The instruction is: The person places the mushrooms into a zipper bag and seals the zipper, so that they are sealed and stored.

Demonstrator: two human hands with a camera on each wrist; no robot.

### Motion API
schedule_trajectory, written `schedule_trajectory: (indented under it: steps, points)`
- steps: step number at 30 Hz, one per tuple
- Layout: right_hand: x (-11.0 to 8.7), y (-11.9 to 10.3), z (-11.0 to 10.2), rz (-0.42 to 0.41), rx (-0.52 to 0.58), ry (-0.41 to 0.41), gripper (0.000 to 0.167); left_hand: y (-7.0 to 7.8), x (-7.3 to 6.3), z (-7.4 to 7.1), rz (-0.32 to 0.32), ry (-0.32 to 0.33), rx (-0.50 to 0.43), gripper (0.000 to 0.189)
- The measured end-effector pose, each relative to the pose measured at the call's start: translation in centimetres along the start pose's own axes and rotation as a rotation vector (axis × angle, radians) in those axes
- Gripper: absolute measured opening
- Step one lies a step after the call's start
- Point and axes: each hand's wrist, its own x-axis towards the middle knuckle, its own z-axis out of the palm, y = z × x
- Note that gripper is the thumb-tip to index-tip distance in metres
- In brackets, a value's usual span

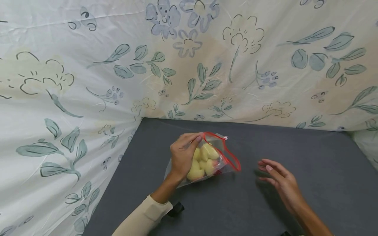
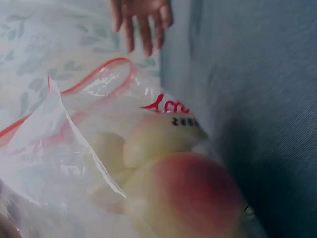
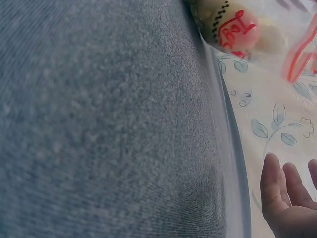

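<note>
A clear zip bag (image 1: 219, 140) with a red zip edge (image 1: 228, 154) holds several yellow fruits (image 1: 203, 160), some with a red blush. My left hand (image 1: 183, 157) pinches the bag's upper edge between thumb and fingers. In the left wrist view the bag's mouth (image 2: 106, 79) gapes, and red lettering shows on the plastic over a blushed fruit (image 2: 193, 193). To the right of the bag and apart from it is my right hand (image 1: 280, 180), holding nothing, its fingers loosely spread. The right wrist view shows these fingers (image 3: 271, 181) too.
A dark grey table (image 1: 325, 164) lies under the bag and both hands. White floral cloth (image 1: 192, 82) hangs behind the table and along its left side. A black device (image 1: 176, 209) sits at my left sleeve.
</note>
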Motion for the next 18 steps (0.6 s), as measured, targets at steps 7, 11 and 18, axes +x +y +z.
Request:
schedule_trajectory:
  steps: [7, 11, 18]
  points:
    - [-0.2, 0.0, -0.3, 0.012, -0.006, 0.018, 0.035, 0.8, 2.5, -1.8, 0.001, 0.090, -0.026, 0.017]
    - [-0.4, 0.1, -0.5, 0.023, -0.004, 0.030, 0.035, 1.1, 3.6, -2.9, 0.017, 0.135, -0.019, 0.017]
    - [-0.5, 0.3, -0.7, 0.025, -0.003, 0.030, 0.034, 1.1, 3.8, -3.7, 0.007, 0.074, 0.001, 0.017]
